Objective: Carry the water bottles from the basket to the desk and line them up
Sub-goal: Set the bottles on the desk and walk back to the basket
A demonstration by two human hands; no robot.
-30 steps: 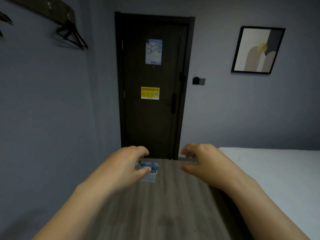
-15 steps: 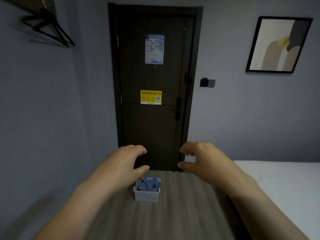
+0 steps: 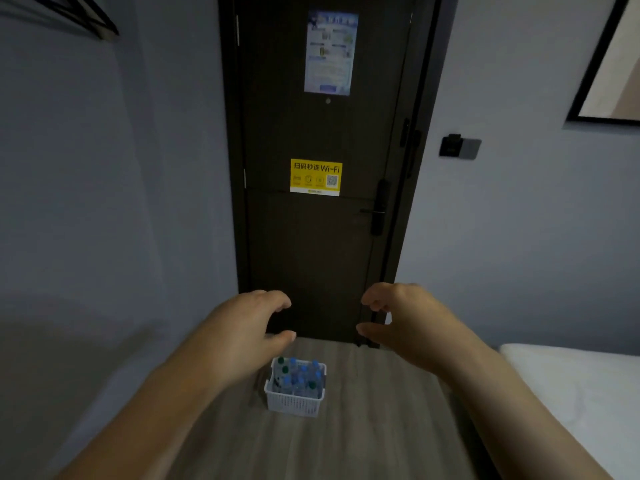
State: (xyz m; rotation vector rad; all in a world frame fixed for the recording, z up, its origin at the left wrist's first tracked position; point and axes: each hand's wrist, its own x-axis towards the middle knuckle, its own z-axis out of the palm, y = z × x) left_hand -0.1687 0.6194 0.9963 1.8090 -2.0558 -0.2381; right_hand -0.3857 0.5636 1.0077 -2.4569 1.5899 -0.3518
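Head cam: both hands out in front, palms roughly facing each other w/ a gap between. Left hand [image 3: 242,327] has fingers loosely curled, thumb spread off below them, nothing in it. Right hand [image 3: 408,318] is the same: loose curl, thumb apart, holding nothing. Neither touches anything.

White slotted basket [image 3: 294,405] sits on the wood-grain surface [image 3: 363,445], below the hands in frame, a bit nearer the left one. Water bottles [image 3: 299,377] stand upright inside, packed together; caps mostly blue, a few green on the left side. Exact count can't tell, too small/blurry. No bottle outside the basket in view.

Bkgd: dark door [image 3: 322,237] straight ahead, the wood-grain runs up to its foot. Yellow Wi-Fi sticker [image 3: 316,177] mid-door, blue notice [image 3: 330,51] above it, handle on the right edge. Wall switch [image 3: 460,147] right of the door frame, corner of a framed picture [image 3: 609,64] top right, white bed [image 3: 571,393] lower right, black hanger [image 3: 86,15] top left.
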